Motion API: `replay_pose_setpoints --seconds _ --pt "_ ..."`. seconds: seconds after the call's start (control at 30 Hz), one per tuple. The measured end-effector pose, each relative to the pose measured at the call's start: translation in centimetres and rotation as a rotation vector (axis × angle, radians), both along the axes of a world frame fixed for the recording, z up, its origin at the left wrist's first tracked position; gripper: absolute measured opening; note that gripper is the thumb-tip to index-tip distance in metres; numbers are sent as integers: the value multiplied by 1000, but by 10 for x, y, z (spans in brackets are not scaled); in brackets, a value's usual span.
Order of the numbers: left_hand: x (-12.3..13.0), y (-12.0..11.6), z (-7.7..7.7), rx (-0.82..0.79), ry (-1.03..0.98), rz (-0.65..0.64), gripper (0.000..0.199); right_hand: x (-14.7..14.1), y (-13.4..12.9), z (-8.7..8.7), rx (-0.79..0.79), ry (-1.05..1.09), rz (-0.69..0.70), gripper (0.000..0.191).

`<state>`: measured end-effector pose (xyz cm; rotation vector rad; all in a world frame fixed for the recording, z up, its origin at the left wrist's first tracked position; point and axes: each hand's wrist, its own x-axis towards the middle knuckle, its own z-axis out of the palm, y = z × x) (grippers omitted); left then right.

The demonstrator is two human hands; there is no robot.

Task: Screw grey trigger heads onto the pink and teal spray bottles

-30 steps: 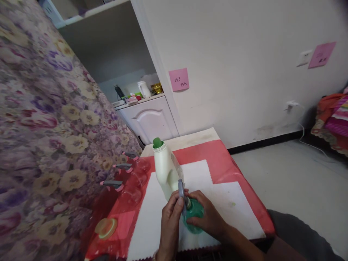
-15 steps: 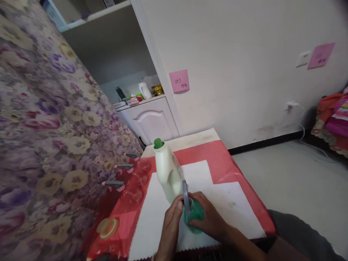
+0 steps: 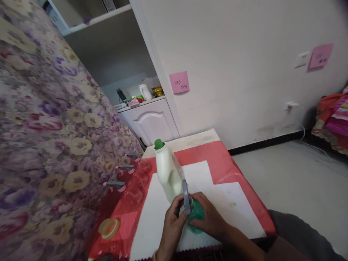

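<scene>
My right hand (image 3: 210, 219) is wrapped round a small green see-through spray bottle (image 3: 198, 213) above the white cloth. At its neck, my left hand (image 3: 173, 222) grips the grey trigger spray head (image 3: 186, 197) between thumb and fingers. Whether the head is threaded onto the neck cannot be made out. Just beyond my hands stands a large pale green detergent jug (image 3: 167, 170), upright, its mouth uncapped and a green spout (image 3: 158, 143) showing in it.
Several clear spray bottles with grey-and-pink heads (image 3: 116, 185) stand along the table's left side. A round yellowish cap (image 3: 109, 228) lies nearer me on the red cover (image 3: 214, 156). White cloth (image 3: 231, 192) lies over the middle. A floral curtain (image 3: 54, 145) hangs at left; the wall (image 3: 231, 72) rises behind.
My left hand's thumb has shifted down along the grey spray head, and its fingers have changed their grip. My right hand and the jug stay put.
</scene>
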<state>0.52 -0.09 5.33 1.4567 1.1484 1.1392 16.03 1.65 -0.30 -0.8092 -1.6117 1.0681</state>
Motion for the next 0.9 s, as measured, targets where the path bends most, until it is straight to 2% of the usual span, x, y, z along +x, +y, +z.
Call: replay_pose_setpoints --seconds 0.2,0.33,0.5,0.7,0.9 --pt "2 -8 21 3 -124 119 34 -1 1 -7 10 -9 -13 65" --pt "-3 -13 30 52 -182 162 40 0 -1 -6 25 -27 -12 66" --pt "-4 -21 34 137 -166 215 41 2 0 -3 24 -42 -16 64" --pt "4 -26 32 188 -97 210 40 4 -1 -6 48 -57 -7 61" --pt "10 -33 42 225 -230 184 35 3 -5 -15 37 -99 -17 79"
